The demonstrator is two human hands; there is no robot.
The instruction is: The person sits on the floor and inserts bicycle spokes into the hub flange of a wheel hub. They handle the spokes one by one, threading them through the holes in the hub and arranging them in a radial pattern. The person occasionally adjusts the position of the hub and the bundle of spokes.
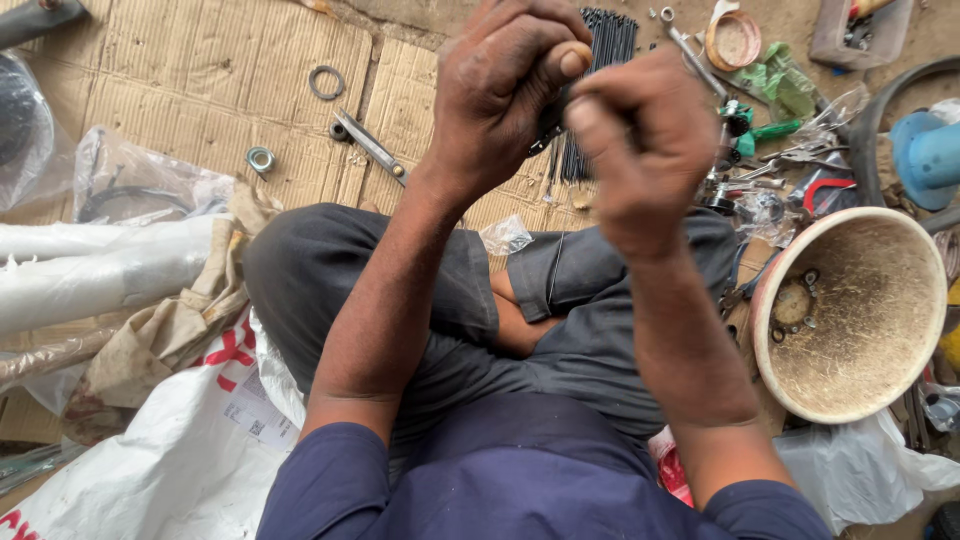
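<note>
Dark, thin metal shows between both fists at upper centre of the frame — a small slender part (549, 122), mostly hidden, apparently like the bundle of black spokes (596, 60) lying on the cardboard (200, 90) just behind. It looks light, stiff and slippery, best pinched near its ends. Its long axis seems to run from lower left to upper right, though I cannot tell which end leads. The left hand (505, 85) is clenched around it; the right hand (645, 150) is curled shut beside it, touching. A worn bowl (905, 270) of nuts sits at right.

Head camera looks steeply down, close over raised hands; cardboard floor (200, 90) beyond
</note>
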